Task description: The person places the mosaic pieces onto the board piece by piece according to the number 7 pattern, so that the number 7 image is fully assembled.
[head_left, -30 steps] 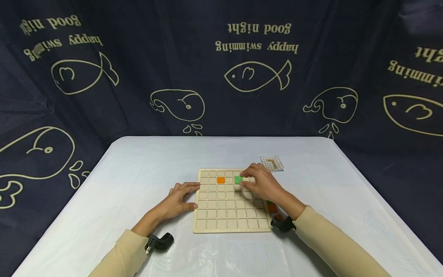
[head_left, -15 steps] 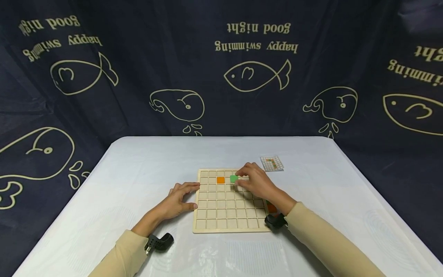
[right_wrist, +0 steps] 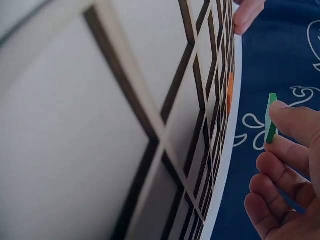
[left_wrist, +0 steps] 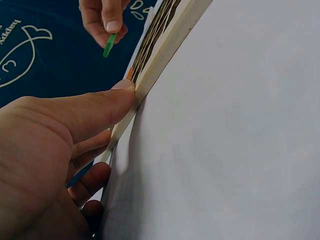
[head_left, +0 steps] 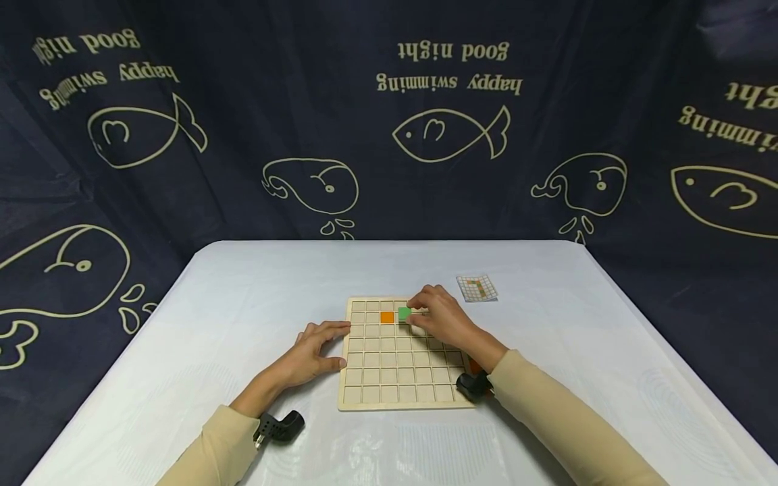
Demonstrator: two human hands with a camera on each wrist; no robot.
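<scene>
A wooden grid board lies on the table with an orange square tile set in one cell of its second row from the far side. My right hand pinches a green square tile between thumb and fingers. It holds this tile above the board, just right of the orange one. In the left wrist view the green tile shows edge-on. My left hand rests against the board's left edge, thumb and fingers stretched out and spread along it.
A small card printed with a coloured grid pattern lies beyond the board's far right corner. Orange tile pieces lie by the board's right edge, mostly hidden under the right forearm. A dark patterned cloth hangs behind the white table.
My right hand has moved left across the board with the green tile, bringing it beside the orange tile. The left hand has stayed at the board's left edge.
</scene>
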